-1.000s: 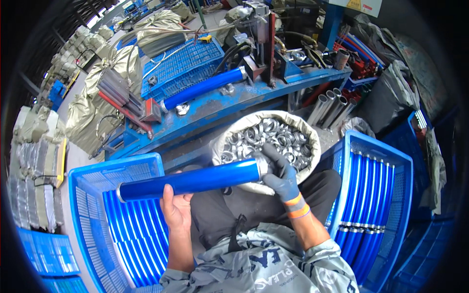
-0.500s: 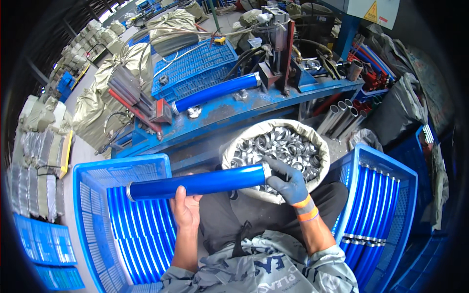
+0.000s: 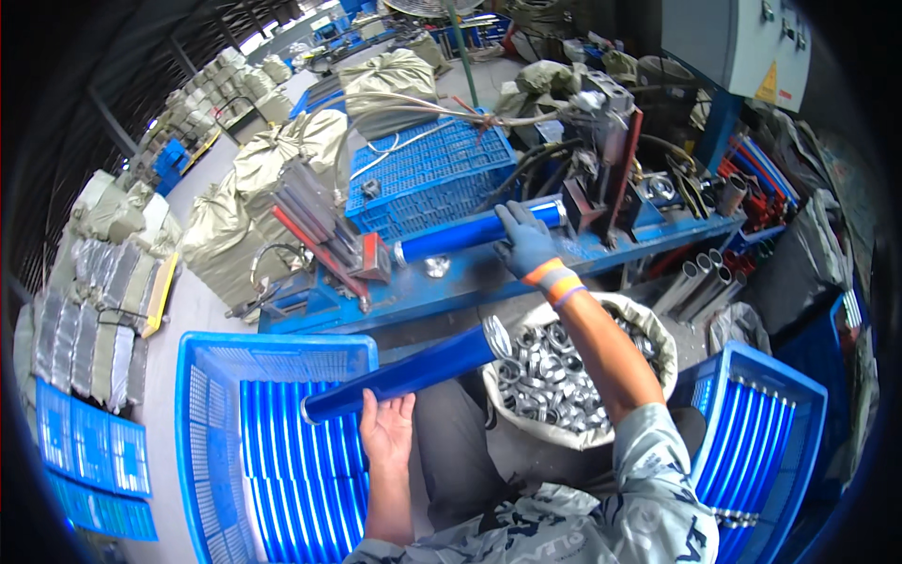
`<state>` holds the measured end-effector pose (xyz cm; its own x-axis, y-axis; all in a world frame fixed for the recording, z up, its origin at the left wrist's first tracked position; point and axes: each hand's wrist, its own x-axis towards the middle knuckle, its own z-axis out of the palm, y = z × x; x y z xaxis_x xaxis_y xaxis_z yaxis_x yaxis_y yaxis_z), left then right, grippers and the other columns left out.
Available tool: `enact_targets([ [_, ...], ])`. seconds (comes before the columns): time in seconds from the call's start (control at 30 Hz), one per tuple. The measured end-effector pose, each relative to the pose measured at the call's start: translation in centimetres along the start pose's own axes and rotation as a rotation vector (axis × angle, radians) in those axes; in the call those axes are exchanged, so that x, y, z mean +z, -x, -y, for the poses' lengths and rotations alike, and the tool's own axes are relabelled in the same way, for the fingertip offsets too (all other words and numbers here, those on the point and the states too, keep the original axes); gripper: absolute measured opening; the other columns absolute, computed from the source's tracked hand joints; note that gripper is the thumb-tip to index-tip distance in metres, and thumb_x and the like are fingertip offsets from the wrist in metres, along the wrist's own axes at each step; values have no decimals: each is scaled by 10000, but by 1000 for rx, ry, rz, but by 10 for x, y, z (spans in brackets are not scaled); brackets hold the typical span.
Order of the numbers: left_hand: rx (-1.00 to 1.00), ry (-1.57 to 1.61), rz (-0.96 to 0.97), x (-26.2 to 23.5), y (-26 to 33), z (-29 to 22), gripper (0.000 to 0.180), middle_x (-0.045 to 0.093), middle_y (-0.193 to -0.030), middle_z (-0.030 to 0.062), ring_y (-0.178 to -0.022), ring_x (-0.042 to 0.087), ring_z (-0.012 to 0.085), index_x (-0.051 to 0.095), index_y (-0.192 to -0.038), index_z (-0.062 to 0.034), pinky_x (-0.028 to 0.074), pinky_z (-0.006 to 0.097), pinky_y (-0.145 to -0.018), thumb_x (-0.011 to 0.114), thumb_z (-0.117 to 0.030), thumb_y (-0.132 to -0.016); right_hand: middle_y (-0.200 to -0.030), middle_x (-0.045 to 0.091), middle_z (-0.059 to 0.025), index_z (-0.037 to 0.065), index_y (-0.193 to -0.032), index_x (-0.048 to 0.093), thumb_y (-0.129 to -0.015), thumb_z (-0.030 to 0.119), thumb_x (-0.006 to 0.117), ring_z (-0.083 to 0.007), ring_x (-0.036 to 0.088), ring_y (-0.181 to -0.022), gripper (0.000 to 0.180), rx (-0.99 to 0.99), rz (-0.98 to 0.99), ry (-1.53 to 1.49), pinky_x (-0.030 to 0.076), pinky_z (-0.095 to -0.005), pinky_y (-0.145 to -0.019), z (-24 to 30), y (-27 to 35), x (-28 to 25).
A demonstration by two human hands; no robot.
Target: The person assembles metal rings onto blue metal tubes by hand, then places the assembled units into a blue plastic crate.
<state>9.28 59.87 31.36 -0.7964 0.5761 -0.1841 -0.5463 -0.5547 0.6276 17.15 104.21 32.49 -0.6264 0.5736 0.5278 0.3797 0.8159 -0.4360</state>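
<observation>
L hand (image 3: 387, 434), bare, palm up, fingers curled round the lower end of a blue tube (image 3: 399, 374); the tube lies tilted, low end over the left crate (image 3: 211, 371), upper end w/ a silver cap just beside the sack (image 3: 658, 343). R hand (image 3: 526, 242), in a dark glove w/ orange cuff, is up on the bench (image 3: 470, 282), fingers closed over a 2nd tube (image 3: 474, 233), gripping it near its right end. That tube lies across the bench, right end at the machine (image 3: 601, 160), left end by a red bracket (image 3: 374, 258). R forearm crosses over the sack, which sits btwn the knees and is full of silver rings (image 3: 554, 376). Left crate is blue plastic and holds a row of blue tubes lying side by side; right crate (image 3: 799, 395) is the same kind, also w/ blue tubes in it. Bare metal pipes (image 3: 700, 277) lean just right of the sack, under the bench edge. Behind the bench: a blue basket (image 3: 432, 174) w/ hoses across its top, grey-green bags (image 3: 272, 164) piled to the left, more stacked bags far left. A grey cabinet (image 3: 742, 42) stands top right. The person's patterned sleeve shows at the lower edge.
</observation>
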Motion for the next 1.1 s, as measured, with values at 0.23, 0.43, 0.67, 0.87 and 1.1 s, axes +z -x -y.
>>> enact_targets([
  [0.23, -47, -40, 36, 6, -36, 19, 485, 694, -1546, 162, -1479, 649, 324, 635, -1534, -50, 542, 519, -1243, 741, -344, -1163, -1525, 661, -152, 164, -1610, 601, -870, 245, 889, -417, 525, -1540, 799, -3, 5, 540, 359, -686, -1284, -93, -61, 38],
  [0.43, -108, -153, 31, 34, -80, 65, 406, 740, -1445, 151, -1395, 703, 390, 649, -1494, -62, 559, 622, -1201, 767, -243, -1150, -1259, 778, -211, 114, -1546, 649, -866, 167, 842, -401, 806, -1128, 709, -136, -321, -226, 648, -477, -990, 3, -19, -151],
  [0.67, -93, -191, -7, 187, -279, 206, 625, 706, -1453, 122, -1346, 701, 320, 613, -1505, -95, 626, 514, -1085, 927, -357, -1032, -1213, 751, -94, 13, -1521, 605, -998, 290, 848, -181, 751, -1006, 640, 310, -619, -857, 612, -337, -908, -58, 153, -266],
  [0.87, -166, -240, -160, 160, -372, 244, 794, 670, -1493, 258, -1341, 710, 449, 605, -1493, 79, 688, 535, -1066, 998, -352, -953, -1199, 764, -161, -47, -1468, 608, -868, 535, 975, -263, 797, -963, 914, 490, -566, -861, 685, -411, -830, -45, 258, -298],
  [1.1, -170, -146, -60, 136, -384, 246, 801, 662, -1502, 264, -1396, 666, 475, 559, -1545, 62, 662, 593, -1110, 990, -279, -963, -1211, 765, -169, -59, -1425, 639, -890, 530, 952, -270, 813, -948, 855, 564, -556, -884, 686, -402, -825, -48, 282, -294],
])
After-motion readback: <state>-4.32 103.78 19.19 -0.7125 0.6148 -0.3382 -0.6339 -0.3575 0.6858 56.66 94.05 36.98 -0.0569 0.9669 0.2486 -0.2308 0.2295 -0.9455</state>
